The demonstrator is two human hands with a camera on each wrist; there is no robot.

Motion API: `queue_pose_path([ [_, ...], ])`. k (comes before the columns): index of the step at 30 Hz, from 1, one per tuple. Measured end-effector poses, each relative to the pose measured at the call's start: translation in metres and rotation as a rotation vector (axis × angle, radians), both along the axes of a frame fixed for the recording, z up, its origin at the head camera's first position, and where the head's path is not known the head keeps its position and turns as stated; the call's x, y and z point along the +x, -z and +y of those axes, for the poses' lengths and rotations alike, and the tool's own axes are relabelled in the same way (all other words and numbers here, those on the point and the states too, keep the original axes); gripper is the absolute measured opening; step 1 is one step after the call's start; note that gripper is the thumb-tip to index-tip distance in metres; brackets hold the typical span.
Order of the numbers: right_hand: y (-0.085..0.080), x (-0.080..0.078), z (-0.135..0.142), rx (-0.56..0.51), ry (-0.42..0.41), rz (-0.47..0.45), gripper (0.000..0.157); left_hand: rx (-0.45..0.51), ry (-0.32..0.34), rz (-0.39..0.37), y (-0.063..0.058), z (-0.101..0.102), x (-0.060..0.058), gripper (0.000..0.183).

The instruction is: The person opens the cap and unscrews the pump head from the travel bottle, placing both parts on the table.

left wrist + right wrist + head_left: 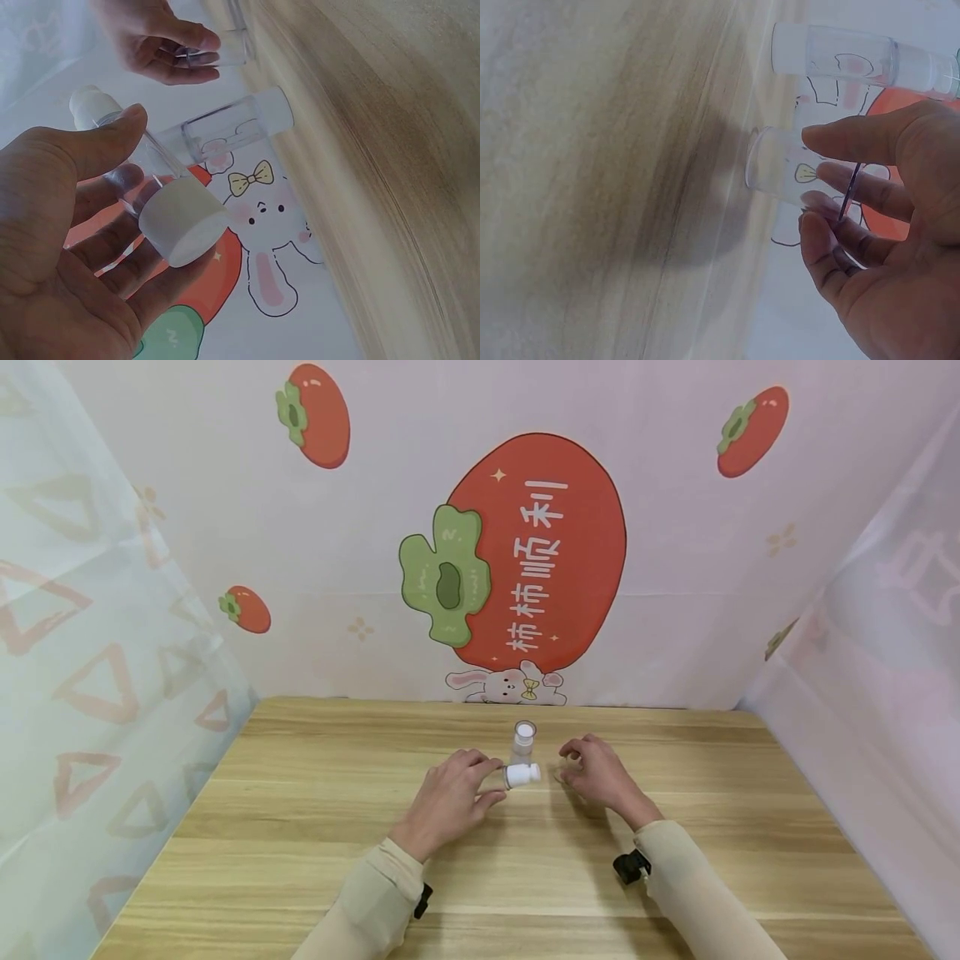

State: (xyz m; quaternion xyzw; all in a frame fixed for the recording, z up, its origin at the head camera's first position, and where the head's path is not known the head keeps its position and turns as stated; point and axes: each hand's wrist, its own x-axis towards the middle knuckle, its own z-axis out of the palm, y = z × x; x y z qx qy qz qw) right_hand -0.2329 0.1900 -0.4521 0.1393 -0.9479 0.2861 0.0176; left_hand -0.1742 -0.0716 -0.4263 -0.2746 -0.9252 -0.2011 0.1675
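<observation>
left hand (453,793): is pinching a bottle (519,776) sideways. right hand (597,775): is curling loosely round a clear cup (772,163) near the table (285,818). second bottle (522,744): is standing upright just behind. step: seemingly pairing cup and bottle; next move probably calling for alignment.

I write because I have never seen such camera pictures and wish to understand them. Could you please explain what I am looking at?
There is no machine here: a person works with bare hands. The wide picture comes from a camera worn on the head, looking forward and down. The other two come from cameras worn on the left and right wrists, each looking at that hand's work. On the wooden table stands a small upright bottle, clear and white. The left hand holds a similar bottle, tilted over. The right hand has its fingers around a clear cup-shaped piece close to the table; how firmly it grips, I cannot tell.
</observation>
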Motion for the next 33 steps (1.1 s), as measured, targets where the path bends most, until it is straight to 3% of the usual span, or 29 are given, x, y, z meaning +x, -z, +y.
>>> queue_pose_path([
  [21,0.0037,-0.0057,-0.0028,0.048,-0.025,0.009,0.029,0.002,0.008,0.007,0.0009,-0.0002,0.0000,0.038],
  [33,-0.0017,-0.0016,0.0035,0.041,-0.029,0.098,0.041,-0.002,0.010,0.011,-0.0032,0.0029,0.0014,0.039],
])
